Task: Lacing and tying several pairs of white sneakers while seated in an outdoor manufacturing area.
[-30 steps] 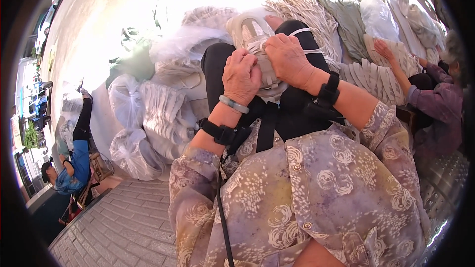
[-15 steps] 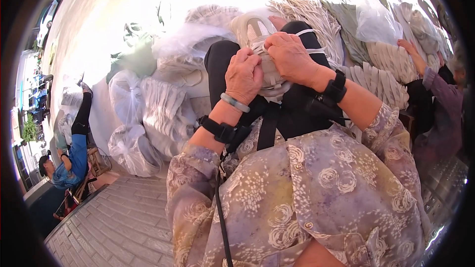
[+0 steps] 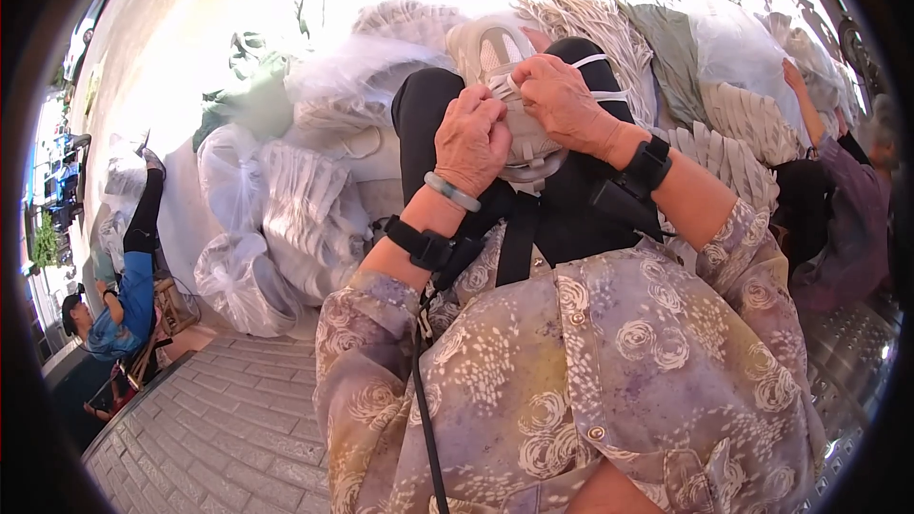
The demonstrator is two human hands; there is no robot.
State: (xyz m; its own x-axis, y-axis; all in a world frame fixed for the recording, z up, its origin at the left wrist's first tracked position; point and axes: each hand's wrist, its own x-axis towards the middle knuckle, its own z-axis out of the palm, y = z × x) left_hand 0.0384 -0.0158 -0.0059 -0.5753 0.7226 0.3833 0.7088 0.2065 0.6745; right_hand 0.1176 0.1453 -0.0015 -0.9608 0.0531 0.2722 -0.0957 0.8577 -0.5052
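Observation:
A pale beige-grey sneaker [image 3: 490, 49] rests between my knees, its toe pointing away from me. Both of my hands are over its lacing area. My right hand [image 3: 564, 107] pinches a white shoelace [image 3: 504, 86] at the eyelets. A loose length of lace trails to the right across my black trouser leg. My left hand [image 3: 468, 141] is closed at the left edge of the lacing, its fingers curled inward. What the left fingertips hold is hidden behind the knuckles.
Stacked pale shoe parts [image 3: 309, 205] and clear plastic bags [image 3: 243, 276] lie to my left. A heap of white laces [image 3: 614, 52] and a green-grey sack [image 3: 666, 57] are at the far right. One co-worker [image 3: 129, 309] sits at left, another [image 3: 838, 200] at right.
My right hand has shifted slightly upward along the lacing, while my left stays nearly in place. The surroundings on the left have slid a little leftward in view. The right-hand co-worker's arm has moved.

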